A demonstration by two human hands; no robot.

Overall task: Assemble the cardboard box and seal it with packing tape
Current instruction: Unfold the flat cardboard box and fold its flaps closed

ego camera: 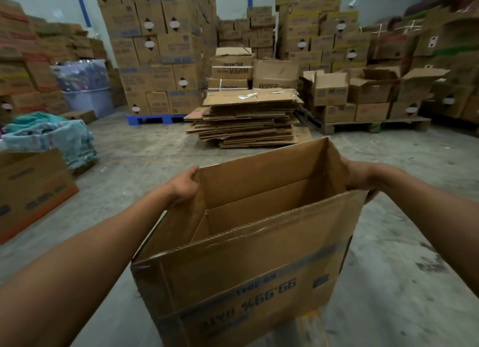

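A brown cardboard box [248, 266] with upside-down blue print is held up in front of me, opened into a rectangle with its top open. Its inside shows bare cardboard walls and folded flaps lower down. My left hand [182, 186] grips the top edge of the box's left side wall. My right hand [359, 178] grips the top edge of the right side wall, fingers wrapped over the rim. No packing tape is visible.
A stack of flattened cartons [248, 118] lies on the concrete floor ahead. Tall stacks of boxes [155, 48] on pallets line the back. Open boxes [373, 87] sit right, a printed box [31, 191] and cloth pile [51, 136] left.
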